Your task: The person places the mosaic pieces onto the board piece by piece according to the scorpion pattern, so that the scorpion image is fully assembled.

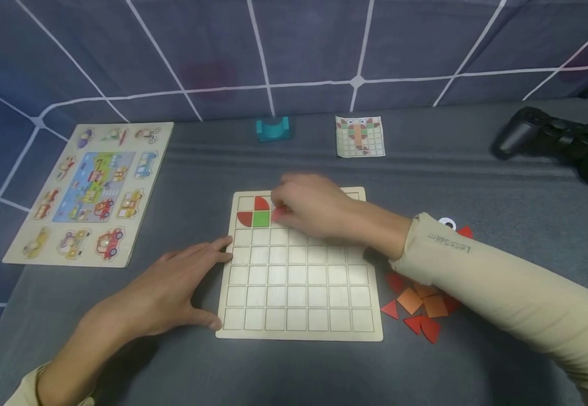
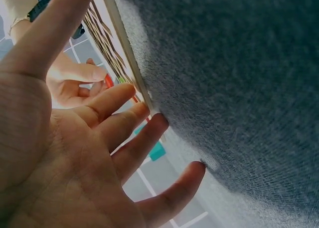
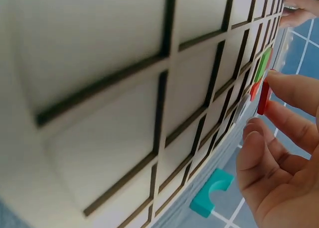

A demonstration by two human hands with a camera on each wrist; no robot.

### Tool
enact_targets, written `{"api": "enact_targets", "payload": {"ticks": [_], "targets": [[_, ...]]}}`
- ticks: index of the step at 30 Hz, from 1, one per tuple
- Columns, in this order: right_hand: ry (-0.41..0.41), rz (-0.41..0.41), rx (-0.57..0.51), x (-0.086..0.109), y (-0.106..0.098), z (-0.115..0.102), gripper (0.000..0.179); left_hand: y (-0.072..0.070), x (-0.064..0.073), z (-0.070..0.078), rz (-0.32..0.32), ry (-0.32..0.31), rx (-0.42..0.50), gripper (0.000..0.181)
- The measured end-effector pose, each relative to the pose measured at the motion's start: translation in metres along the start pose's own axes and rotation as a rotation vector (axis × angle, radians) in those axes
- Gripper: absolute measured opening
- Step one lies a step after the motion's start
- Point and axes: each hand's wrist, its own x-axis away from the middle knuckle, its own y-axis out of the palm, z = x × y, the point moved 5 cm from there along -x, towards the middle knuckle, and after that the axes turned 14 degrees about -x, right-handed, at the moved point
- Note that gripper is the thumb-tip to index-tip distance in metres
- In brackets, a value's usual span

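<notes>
A wooden grid board [image 1: 288,282] lies flat on the grey table. Near its top left corner sit a green square tile [image 1: 261,219] and two red quarter-circle tiles, one above it [image 1: 261,203] and one to its left [image 1: 245,219]. My right hand [image 1: 319,208] pinches a red tile [image 3: 264,96] between thumb and index finger, just right of the green one; its full outline is hidden. My left hand [image 1: 167,287] touches the board's left edge with its fingertips and its thumb at the lower corner, fingers fairly straight.
Loose red and orange tiles [image 1: 409,301] and a round eye tile [image 1: 447,224] lie by the right forearm. Behind the board are a teal block [image 1: 273,129] and a small pattern card [image 1: 359,137]. A picture puzzle [image 1: 91,194] lies left, a black game controller [image 1: 560,141] right.
</notes>
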Motion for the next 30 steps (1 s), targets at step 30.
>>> {"api": "enact_targets", "payload": {"ticks": [30], "targets": [[0.034,-0.072,0.009,0.0013,0.0087,0.0022,0.005,0.0009,0.0003,0.0000,0.005,-0.008,0.008,0.104]]}}
